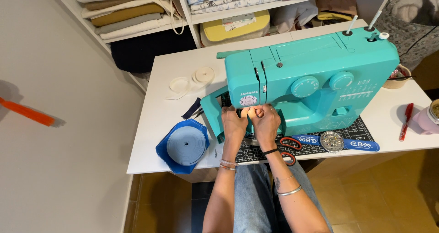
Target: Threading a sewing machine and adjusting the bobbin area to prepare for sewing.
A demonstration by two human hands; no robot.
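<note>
Now both hands, left hand (pixel 234 122) and right hand (pixel 265 119), pinch something small under the needle of the heavy teal sewing machine (pixel 311 79), mid-frame; it looks soft.

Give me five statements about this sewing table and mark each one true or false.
1. Both hands, left hand and right hand, meet under the needle area of the teal sewing machine. True.
2. The roll of light blue tape lies right of the machine. False: it lies left.
3. Scissors lie on the cutting mat. True.
4. The scissor handles are green. False: red.
5. The red pen is in the right hand. False: it lies on the table.
</note>
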